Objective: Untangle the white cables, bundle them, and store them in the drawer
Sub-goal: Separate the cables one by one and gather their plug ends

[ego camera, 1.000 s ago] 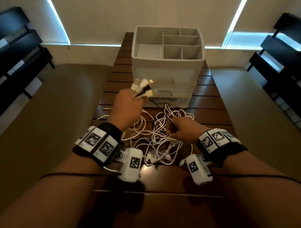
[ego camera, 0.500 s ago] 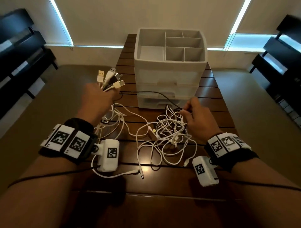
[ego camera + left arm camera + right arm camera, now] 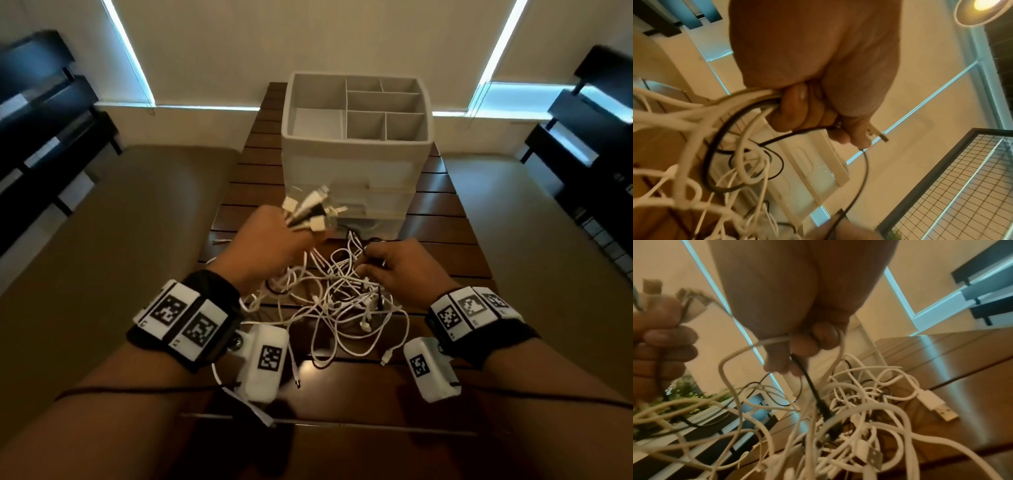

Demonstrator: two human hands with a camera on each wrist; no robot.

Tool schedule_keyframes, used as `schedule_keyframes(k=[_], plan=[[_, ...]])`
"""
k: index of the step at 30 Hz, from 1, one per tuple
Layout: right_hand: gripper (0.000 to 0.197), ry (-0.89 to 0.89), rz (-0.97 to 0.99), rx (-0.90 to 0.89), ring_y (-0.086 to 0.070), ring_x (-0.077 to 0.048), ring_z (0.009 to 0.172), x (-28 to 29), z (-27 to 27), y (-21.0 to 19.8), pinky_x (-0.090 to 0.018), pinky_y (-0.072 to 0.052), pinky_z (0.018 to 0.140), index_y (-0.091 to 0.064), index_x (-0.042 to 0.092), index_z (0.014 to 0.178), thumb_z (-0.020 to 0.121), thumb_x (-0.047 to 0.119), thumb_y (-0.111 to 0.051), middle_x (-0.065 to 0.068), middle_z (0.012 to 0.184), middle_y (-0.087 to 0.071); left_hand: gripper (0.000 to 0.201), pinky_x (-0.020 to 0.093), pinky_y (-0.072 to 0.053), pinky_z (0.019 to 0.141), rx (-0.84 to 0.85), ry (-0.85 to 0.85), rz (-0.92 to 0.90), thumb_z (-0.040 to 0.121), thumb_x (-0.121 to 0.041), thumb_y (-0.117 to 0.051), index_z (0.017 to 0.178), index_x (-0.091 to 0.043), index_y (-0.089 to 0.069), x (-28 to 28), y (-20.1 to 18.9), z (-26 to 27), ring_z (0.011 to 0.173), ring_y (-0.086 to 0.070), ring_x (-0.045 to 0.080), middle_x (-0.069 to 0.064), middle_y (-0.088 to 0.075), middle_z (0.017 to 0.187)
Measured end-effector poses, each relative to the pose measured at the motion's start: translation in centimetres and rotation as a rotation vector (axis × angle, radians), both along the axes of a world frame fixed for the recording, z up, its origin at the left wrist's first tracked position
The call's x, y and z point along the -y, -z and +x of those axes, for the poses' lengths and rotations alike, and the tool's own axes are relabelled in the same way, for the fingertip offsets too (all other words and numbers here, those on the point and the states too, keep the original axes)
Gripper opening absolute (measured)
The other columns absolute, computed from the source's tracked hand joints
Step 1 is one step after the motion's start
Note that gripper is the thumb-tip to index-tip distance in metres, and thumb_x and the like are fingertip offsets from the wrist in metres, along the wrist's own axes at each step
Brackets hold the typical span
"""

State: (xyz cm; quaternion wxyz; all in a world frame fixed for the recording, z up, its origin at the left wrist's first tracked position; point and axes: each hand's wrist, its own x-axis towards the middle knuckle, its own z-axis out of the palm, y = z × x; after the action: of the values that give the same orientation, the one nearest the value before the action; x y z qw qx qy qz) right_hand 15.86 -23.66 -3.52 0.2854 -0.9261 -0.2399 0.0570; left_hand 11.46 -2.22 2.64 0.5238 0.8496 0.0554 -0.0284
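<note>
From the head view, the left hand (image 3: pixel 270 240) fists a cluster of USB plugs (image 3: pixel 310 212) above the white cables (image 3: pixel 342 301) heaped on the slatted table (image 3: pixel 445 219), before the shut drawer unit (image 3: pixel 356 164). In the left wrist view, a black cable (image 3: pixel 719 146) is gripped with the white ones, so pulling could tighten knots. In the right wrist view, the right hand (image 3: pixel 797 308) pinches black and white strands; tugging may drag the heap off the table.

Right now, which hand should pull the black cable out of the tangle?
Right. The right hand already pinches the black cable above the white cables; the left hand is full of plug ends.

Home room: slatted table (image 3: pixel 442 202), blinds (image 3: pixel 308 34).
</note>
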Motion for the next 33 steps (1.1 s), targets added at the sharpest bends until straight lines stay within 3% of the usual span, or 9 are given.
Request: schedule_keyframes(k=[3,5,8,15,19,23,28,31,33], plan=[[0.020,-0.029,-0.293,-0.125,-0.063,-0.013,0.080,0.4,0.2,1.1,-0.034,-0.054,0.075,-0.068,0.018,0.085,0.082,0.037,-0.070,0.004,0.083,-0.068,0.024,0.020,-0.030,0.040,0.125,-0.151,-0.064,0.083,-0.030,-0.074,0.068,-0.015,-0.063,-1.1,-1.1,0.3,0.044,-0.041,0.011,-0.001,-0.051,0.052],[0.024,-0.011,-0.350,-0.151,-0.062,-0.013,0.087,0.6,0.1,1.6,-0.030,-0.052,0.077,-0.067,0.022,0.090,0.080,0.044,-0.071,0.006,0.090,-0.067,0.027,0.015,-0.028,0.036,0.173,-0.202,-0.070,0.084,-0.028,-0.074,0.064,-0.015,-0.060,-1.7,-1.8,0.5,0.036,-0.039,0.003,-0.010,-0.048,0.042],[0.035,0.032,-0.268,-0.165,-0.061,-0.012,0.095,0.4,0.0,1.8,-0.025,-0.049,0.078,-0.065,0.025,0.109,0.079,0.040,-0.074,0.006,0.100,-0.064,0.029,0.012,-0.027,0.035,0.205,-0.225,-0.059,0.085,-0.025,-0.073,0.063,-0.018,-0.057,-2.2,-2.2,0.6,0.030,-0.034,0.000,-0.014,-0.043,0.034],[0.061,0.037,-0.040,-0.182,-0.056,0.000,0.077,0.6,-0.3,2.4,-0.016,-0.044,0.065,-0.054,0.033,0.115,0.064,0.025,-0.086,0.015,0.101,-0.057,0.022,0.014,-0.031,0.038,0.199,-0.318,-0.073,0.088,-0.027,-0.070,0.070,-0.018,-0.061,-3.3,-1.6,1.3,0.036,-0.037,-0.001,-0.004,-0.048,0.055],[0.036,0.124,0.027,-0.035,-0.050,0.001,0.074,0.8,-1.1,2.9,-0.009,-0.035,0.061,-0.057,0.024,0.095,0.070,0.019,-0.083,0.011,0.099,-0.052,0.026,0.014,-0.031,0.037,0.183,-0.347,-0.045,0.089,-0.027,-0.069,0.067,-0.019,-0.057,-3.0,-0.9,1.5,0.035,-0.037,0.000,-0.002,-0.048,0.056],[0.011,0.062,-0.071,0.025,-0.048,-0.007,0.080,0.3,-2.0,3.4,-0.013,-0.035,0.063,-0.061,0.020,0.084,0.081,0.019,-0.072,0.006,0.093,-0.051,0.031,0.016,-0.032,0.040,0.148,-0.377,0.000,0.091,-0.030,-0.066,0.064,-0.022,-0.053,-2.5,-0.1,1.7,0.044,-0.037,0.007,-0.004,-0.045,0.055],[0.014,0.041,-0.109,-0.103,-0.053,-0.007,0.078,-0.1,-2.6,3.4,-0.018,-0.039,0.062,-0.058,0.024,0.092,0.084,0.026,-0.069,0.010,0.087,-0.057,0.033,0.013,-0.028,0.034,0.125,-0.380,0.010,0.091,-0.027,-0.065,0.062,-0.020,-0.052,-1.9,0.5,1.8,0.045,-0.037,0.009,-0.002,-0.045,0.055],[0.012,-0.011,-0.089,0.100,-0.048,-0.008,0.085,0.0,-2.6,3.6,-0.010,-0.032,0.063,-0.065,0.016,0.083,0.080,0.023,-0.074,0.005,0.098,-0.054,0.028,0.012,-0.028,0.034,0.139,-0.424,-0.023,0.091,-0.025,-0.066,0.065,-0.021,-0.055,-2.0,0.3,1.9,0.047,-0.039,0.008,-0.003,-0.047,0.058],[0.011,-0.086,-0.088,0.147,-0.053,-0.011,0.089,-0.1,-2.6,3.2,-0.011,-0.036,0.066,-0.065,0.013,0.077,0.077,0.018,-0.076,0.002,0.105,-0.056,0.024,0.011,-0.029,0.034,0.154,-0.459,-0.038,0.091,-0.023,-0.066,0.069,-0.022,-0.058,-2.2,-0.1,2.0,0.046,-0.041,0.005,-0.004,-0.049,0.059]])
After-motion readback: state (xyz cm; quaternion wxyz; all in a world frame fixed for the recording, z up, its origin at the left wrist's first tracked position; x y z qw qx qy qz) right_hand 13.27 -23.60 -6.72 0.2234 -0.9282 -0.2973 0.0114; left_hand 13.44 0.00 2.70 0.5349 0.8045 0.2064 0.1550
